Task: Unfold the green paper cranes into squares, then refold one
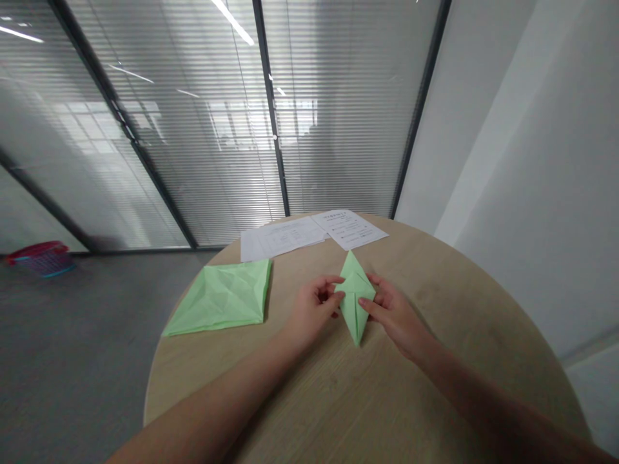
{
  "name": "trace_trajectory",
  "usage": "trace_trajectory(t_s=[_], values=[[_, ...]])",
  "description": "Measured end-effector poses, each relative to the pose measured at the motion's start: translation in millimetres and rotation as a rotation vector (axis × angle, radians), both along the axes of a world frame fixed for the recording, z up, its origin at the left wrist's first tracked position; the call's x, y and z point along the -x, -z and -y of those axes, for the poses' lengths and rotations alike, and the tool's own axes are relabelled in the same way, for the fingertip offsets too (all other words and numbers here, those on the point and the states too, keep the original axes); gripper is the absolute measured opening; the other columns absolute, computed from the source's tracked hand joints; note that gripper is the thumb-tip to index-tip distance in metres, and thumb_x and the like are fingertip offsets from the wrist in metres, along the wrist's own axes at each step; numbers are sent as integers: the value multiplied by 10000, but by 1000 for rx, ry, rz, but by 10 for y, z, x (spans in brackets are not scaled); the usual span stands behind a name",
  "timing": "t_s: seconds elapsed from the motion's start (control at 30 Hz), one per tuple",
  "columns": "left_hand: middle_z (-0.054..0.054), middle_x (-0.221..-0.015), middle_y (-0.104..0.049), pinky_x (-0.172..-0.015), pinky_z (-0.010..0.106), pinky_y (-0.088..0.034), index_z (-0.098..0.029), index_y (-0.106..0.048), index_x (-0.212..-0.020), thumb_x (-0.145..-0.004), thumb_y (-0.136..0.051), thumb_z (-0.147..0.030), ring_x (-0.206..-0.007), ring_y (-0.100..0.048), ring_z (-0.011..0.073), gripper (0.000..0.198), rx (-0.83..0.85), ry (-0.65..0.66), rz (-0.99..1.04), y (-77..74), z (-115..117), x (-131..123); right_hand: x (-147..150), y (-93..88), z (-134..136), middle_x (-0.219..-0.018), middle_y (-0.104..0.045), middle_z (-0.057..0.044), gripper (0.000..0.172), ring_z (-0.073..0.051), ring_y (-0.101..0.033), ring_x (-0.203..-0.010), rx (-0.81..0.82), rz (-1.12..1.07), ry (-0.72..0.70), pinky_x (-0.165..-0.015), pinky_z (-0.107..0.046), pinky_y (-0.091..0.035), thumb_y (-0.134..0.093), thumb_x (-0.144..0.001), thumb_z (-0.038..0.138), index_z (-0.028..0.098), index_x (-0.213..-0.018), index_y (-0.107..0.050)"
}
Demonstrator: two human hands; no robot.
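A light green paper (355, 283), folded into a narrow diamond, is held between my two hands over the round wooden table. My left hand (316, 303) pinches its left corner, thumb on top and fingers at the edge. On the other side, my right hand (391, 312) grips the right edge, its thumb on the front face near the centre crease. The diamond's points face away from me and toward me. Parts of the fingers behind the paper are hidden.
A creased green sheet (227, 296) lies on the left of the table (459, 309). Printed white sheets (285, 237) rest at the far edge. A red and blue basket (46, 259) stands on the floor at far left. Glass panels with blinds are behind the table.
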State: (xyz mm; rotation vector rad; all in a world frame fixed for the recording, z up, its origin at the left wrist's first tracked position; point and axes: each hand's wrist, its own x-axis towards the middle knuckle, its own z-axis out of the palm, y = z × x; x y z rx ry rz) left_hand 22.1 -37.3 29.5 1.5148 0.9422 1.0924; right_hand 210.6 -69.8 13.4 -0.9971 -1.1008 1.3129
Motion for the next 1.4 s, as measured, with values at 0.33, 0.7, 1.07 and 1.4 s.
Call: trace_trajectory(t_s=[0.33, 0.7, 1.07, 1.4], values=[[-11, -739, -658, -566, 250, -548, -136, -660, -1192, -760, -808, -353, -621, -618, 127, 506, 139, 81, 88, 72, -14, -38, -34, 172, -74, -1012, -775, -50, 603, -209, -722, -802, -42, 68, -29, -718, -328, -587, -807, -779, 412, 280, -1344, -645], [22, -692, -683, -608, 271, -545, -132, -770, -943, -820, -710, -276, -610, -623, 144, 199, 93, -19, 29, 68, 24, -45, 24, 127, -23, -996, -768, -74, 428, -222, -717, -795, 45, -6, -33, -680, -361, -627, -818, -732, 467, 217, -1077, -775], [-20, -730, -679, -562, 244, -545, -176, -608, -1125, -798, -746, -300, -604, -637, 132, 376, 158, 39, 137, -2, 50, -41, -54, 194, -60, -866, -735, -57, 273, -191, -675, -756, -42, 248, 70, -708, -325, -582, -673, -746, 414, 206, -884, -783], [-1, -729, -704, -564, 250, -544, -154, -604, -1209, -786, -781, -322, -610, -651, 141, 488, 205, -5, 122, -15, -18, -1, -37, 81, -5, -1084, -753, -105, 772, -239, -734, -846, -46, 91, 4, -742, -392, -635, -711, -843, 497, 251, -1536, -476]])
